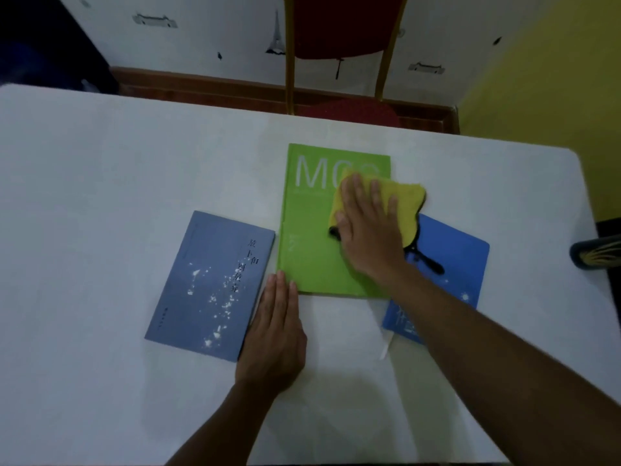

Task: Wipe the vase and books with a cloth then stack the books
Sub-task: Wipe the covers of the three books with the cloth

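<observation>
Step in hand, as judged: wiping the cover of the green book (312,230), which lies flat at the centre of the desk (100,196). The right grip (366,230) is spread wide with straight fingers, pressing the yellow cloth (403,203) onto the cover's 3 o'clock side. The cloth overhangs that edge. The left grip (275,334) lies flat and holds nothing, its fingertips touching the book's 7 o'clock corner. Brace that corner so the book cannot slide. Stroke with even pressure from 12 toward 6 o'clock, taking in the 9 o'clock half. Count:
- Books, three: green at centre, grey-blue book (208,287) at 8 o'clock, blue book (460,260) at 4 o'clock.
- Cloth, one.
- Vase (596,253), one, at 3 o'clock, partly cut off.
</observation>
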`<move>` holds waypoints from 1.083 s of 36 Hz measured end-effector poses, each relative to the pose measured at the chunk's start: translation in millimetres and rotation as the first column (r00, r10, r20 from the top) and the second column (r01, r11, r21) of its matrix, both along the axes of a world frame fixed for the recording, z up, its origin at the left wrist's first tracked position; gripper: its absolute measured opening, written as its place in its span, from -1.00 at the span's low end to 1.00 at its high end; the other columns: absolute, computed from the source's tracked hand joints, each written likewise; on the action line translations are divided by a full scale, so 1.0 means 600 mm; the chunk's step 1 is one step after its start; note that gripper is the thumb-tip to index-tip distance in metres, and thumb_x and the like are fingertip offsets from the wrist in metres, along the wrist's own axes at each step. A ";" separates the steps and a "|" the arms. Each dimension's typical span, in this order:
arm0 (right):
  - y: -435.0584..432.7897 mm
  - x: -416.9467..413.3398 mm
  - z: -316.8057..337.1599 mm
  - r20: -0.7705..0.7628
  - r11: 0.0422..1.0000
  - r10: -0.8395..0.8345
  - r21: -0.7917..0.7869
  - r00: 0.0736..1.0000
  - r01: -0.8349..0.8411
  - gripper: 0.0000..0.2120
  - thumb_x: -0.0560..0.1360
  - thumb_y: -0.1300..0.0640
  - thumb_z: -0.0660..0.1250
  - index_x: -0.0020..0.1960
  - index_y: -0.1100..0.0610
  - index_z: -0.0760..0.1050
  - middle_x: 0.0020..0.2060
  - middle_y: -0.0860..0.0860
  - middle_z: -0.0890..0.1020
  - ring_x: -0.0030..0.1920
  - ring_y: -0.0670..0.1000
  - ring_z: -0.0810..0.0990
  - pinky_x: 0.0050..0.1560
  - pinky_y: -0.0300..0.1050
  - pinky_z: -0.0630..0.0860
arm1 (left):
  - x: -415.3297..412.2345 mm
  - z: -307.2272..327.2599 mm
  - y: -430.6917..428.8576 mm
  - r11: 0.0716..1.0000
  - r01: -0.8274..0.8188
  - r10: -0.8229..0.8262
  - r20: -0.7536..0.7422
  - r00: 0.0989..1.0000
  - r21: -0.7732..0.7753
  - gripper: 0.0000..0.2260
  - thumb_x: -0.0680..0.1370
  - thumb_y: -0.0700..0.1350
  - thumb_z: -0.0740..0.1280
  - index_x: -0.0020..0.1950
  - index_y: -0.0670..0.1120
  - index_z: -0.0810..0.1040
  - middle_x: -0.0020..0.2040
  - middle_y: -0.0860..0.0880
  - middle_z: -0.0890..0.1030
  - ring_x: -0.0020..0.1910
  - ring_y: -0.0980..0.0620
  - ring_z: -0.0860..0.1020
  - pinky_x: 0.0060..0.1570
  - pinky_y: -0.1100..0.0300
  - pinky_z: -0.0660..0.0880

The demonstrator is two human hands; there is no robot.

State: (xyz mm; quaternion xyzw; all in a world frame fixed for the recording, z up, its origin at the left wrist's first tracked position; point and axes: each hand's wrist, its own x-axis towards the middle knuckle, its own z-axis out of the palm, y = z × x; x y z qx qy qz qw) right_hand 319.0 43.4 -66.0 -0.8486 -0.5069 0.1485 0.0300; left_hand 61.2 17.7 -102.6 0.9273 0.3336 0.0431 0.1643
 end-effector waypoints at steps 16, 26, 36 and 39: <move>0.045 0.078 0.005 -0.014 0.999 0.046 0.003 0.999 -0.046 -0.42 0.73 -0.14 -0.16 0.68 -0.01 -0.22 0.67 -0.01 -0.19 0.65 0.11 -0.25 0.63 0.25 -0.18 | 0.004 0.003 0.003 1.000 0.003 -0.004 -0.041 0.999 -0.008 -0.42 0.60 -0.12 0.16 0.59 -0.36 0.24 0.63 -0.37 0.17 0.64 -0.34 0.13 0.57 -0.16 0.15; 0.097 -0.072 0.000 -0.057 0.960 0.269 0.097 0.962 -0.263 -0.43 0.73 -0.09 -0.07 0.68 0.04 -0.10 0.68 -0.03 -0.07 0.67 0.08 -0.14 0.63 0.23 -0.10 | 0.001 0.003 0.004 0.999 0.028 -0.027 0.020 0.999 -0.020 -0.44 0.60 -0.15 0.16 0.58 -0.36 0.27 0.63 -0.36 0.19 0.64 -0.34 0.15 0.57 -0.19 0.21; -0.030 0.032 0.004 -0.050 0.978 0.199 0.068 0.979 -0.195 -0.44 0.70 -0.12 -0.01 0.67 -0.04 0.02 0.67 -0.09 0.03 0.67 0.05 -0.08 0.63 0.25 -0.07 | 0.003 0.001 0.004 1.000 0.021 -0.021 0.002 1.000 0.019 -0.43 0.60 -0.15 0.13 0.59 -0.35 0.23 0.62 -0.37 0.19 0.63 -0.35 0.16 0.57 -0.17 0.19; 0.024 0.057 0.008 -0.069 0.995 0.080 0.059 0.994 -0.076 -0.43 0.73 -0.11 -0.02 0.68 -0.03 -0.07 0.68 -0.07 -0.05 0.66 0.07 -0.16 0.63 0.26 -0.14 | 0.003 0.000 0.003 1.000 0.016 -0.016 0.000 1.000 0.022 -0.43 0.60 -0.15 0.13 0.59 -0.36 0.24 0.62 -0.38 0.19 0.63 -0.35 0.15 0.59 -0.19 0.22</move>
